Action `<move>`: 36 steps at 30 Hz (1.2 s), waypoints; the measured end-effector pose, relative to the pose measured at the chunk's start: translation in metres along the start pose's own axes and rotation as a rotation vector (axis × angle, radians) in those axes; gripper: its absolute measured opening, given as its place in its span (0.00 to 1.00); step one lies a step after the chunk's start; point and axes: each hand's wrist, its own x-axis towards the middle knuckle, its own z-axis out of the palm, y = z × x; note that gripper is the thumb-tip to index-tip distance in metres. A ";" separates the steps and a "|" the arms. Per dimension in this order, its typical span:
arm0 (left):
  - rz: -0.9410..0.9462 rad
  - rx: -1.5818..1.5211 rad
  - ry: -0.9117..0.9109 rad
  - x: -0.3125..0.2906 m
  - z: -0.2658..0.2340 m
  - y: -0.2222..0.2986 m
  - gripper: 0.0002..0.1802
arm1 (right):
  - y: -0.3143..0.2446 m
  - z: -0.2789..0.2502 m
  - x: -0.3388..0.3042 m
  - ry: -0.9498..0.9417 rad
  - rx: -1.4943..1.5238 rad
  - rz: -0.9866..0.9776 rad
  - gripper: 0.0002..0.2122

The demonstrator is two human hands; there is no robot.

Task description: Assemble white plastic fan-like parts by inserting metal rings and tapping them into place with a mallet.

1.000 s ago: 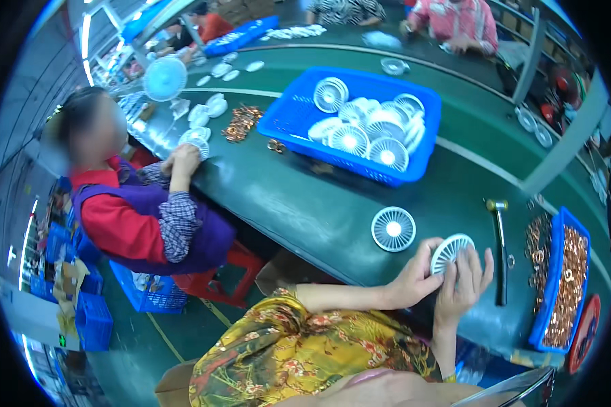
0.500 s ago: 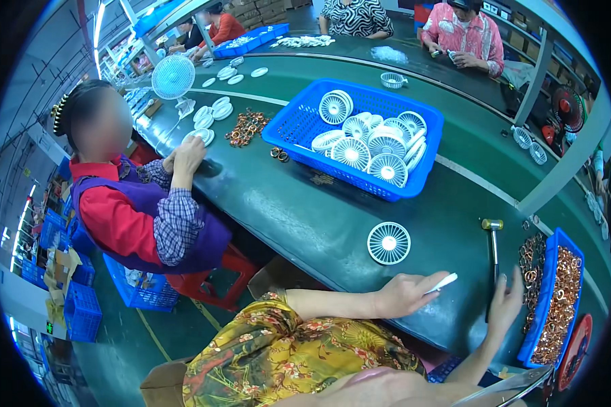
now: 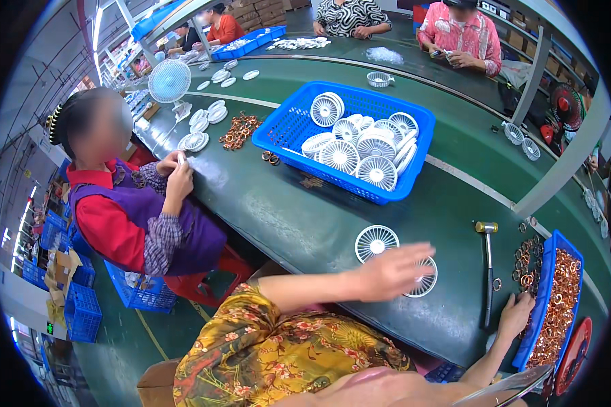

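Observation:
My left hand, smeared by motion, reaches over a white round slatted fan grille with its fingers stretched out. The grille lies on the green table and is partly covered by the hand. Another slatted grille lies flat just left of it. Over on the right, my right hand rests low beside the near end of a pile of dark copper rings. Its fingertips point in among the rings, and what they touch is hidden. A hammer with a yellowish head lies left of that hand, a loose ring beside its handle.
A blue tray full of copper rings borders the right. Farther off stands a blue basket of white grilles. At left a co-worker handles a white part near more rings. A metal post rises at right.
The white part in my left hand is down on the table as a second grille, the hand now above it. My right hand has lowered to the rings. The view has shifted slightly.

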 end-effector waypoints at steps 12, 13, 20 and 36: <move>-0.881 0.574 -0.301 0.063 -0.106 -0.215 0.47 | 0.013 -0.002 0.000 -0.102 -0.036 0.105 0.08; -0.901 0.557 -0.370 0.076 -0.105 -0.206 0.44 | 0.020 0.001 -0.001 -0.114 0.038 0.051 0.09; -0.707 0.646 -0.252 0.074 -0.106 -0.183 0.31 | 0.014 0.011 0.008 -0.050 0.253 0.116 0.11; -0.082 0.521 0.132 0.056 -0.126 -0.166 0.22 | -0.062 -0.042 -0.007 0.036 0.480 -0.152 0.06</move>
